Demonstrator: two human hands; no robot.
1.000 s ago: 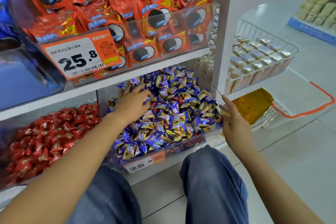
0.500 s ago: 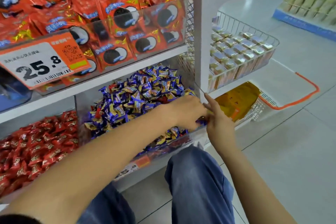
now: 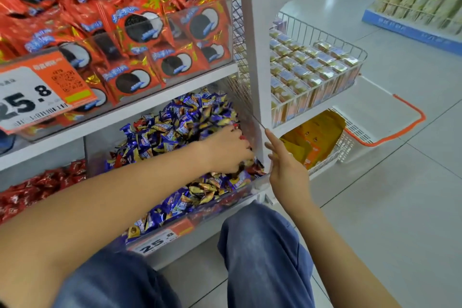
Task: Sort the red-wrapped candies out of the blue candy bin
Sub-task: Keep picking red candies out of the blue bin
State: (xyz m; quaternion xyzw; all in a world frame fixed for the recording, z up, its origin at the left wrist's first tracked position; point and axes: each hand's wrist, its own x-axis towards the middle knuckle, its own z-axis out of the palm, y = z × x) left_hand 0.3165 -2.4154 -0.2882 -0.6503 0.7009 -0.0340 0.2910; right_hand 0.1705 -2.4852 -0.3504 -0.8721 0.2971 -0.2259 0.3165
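Glossy foil wrappers, clear plastic bins, white metal shelving.

The blue candies (image 3: pixel 180 127) wore shiny, crinkled blue-and-gold foil; the red-wrapped candies (image 3: pixel 37 187) in the neighbouring bin gleamed the same way. The blue candy bin (image 3: pixel 232 197) had transparent, smooth plastic walls with a paper price label (image 3: pixel 160 242) on its front. The cookie packs (image 3: pixel 140 32) above were glossy red film with gold glints. The shelf upright (image 3: pixel 257 45) looked like smooth white-painted metal, the wire basket (image 3: pixel 325 37) bare shiny metal. The floor tiles (image 3: pixel 387 195) were pale and faintly reflective. The trousers (image 3: pixel 262 257) were soft matt blue denim.
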